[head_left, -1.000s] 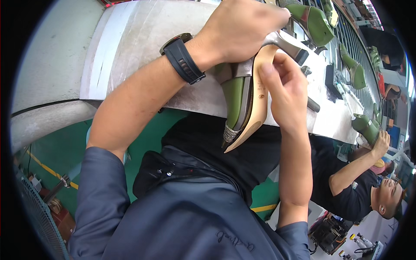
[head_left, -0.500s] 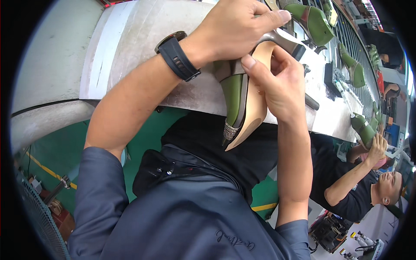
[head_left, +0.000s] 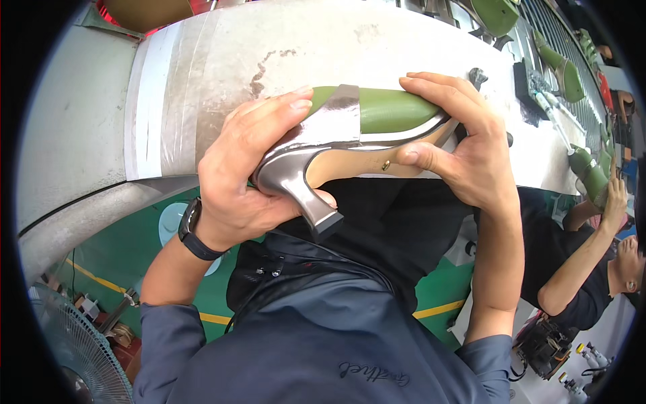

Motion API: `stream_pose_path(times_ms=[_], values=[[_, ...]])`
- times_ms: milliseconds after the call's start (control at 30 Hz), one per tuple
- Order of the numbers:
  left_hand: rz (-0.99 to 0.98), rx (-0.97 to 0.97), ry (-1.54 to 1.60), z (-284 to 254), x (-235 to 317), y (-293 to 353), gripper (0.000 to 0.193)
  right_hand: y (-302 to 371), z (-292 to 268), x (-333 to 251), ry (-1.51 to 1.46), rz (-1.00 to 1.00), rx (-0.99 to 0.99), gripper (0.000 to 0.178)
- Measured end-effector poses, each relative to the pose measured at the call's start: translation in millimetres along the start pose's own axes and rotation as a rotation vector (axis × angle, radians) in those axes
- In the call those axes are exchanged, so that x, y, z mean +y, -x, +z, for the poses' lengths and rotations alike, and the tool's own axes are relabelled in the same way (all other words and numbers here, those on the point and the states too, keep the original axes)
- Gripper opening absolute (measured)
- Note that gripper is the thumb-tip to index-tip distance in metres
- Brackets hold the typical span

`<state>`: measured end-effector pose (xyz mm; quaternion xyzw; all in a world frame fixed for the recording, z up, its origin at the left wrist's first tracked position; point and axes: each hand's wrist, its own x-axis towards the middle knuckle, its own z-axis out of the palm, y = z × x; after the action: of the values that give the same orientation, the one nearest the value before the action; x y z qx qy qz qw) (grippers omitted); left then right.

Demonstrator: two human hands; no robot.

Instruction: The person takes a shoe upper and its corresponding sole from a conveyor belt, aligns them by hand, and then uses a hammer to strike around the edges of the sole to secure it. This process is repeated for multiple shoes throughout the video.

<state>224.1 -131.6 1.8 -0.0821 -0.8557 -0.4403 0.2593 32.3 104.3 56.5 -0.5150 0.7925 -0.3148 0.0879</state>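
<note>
My left hand point(head_left: 245, 161) grips the heel end of a green-and-silver shoe point(head_left: 397, 111), fingers over its top; my right hand point(head_left: 471, 138) grips the toe end, thumb on the tan sole point(head_left: 350, 165) near 1 small gold mark point(head_left: 385, 165). The shoe is held crosswise between my 2 hands. Beyond them stretches the bench point(head_left: 215, 67); nearer me, dark script point(head_left: 354, 369) crosses my shirt point(head_left: 289, 330).

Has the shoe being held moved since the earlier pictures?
Yes. Against the near edge of the table, the shoe has swung round: its heel, earlier over the table, now juts past that edge.
</note>
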Motion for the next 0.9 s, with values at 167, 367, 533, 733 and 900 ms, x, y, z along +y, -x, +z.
stream_pose_path(times_ms=[167,367,533,733,900], values=[[-0.015,0.051,-0.118,6,9,-2,0.082,-5,2,-14,0.053,0.108,0.008,0.069],[-0.064,-0.158,-0.164,-4,22,-15,0.078,-7,5,-9,0.156,-0.053,0.037,0.069],[-0.014,-0.215,-0.195,-4,20,-12,0.066,-14,14,-16,0.216,-0.102,0.01,0.077],[0.033,-0.175,-0.226,1,17,-6,0.06,-18,20,-24,0.225,-0.06,-0.034,0.074],[0.032,-0.07,-0.333,30,15,4,0.065,-31,17,-33,0.337,-0.093,-0.038,0.069]])
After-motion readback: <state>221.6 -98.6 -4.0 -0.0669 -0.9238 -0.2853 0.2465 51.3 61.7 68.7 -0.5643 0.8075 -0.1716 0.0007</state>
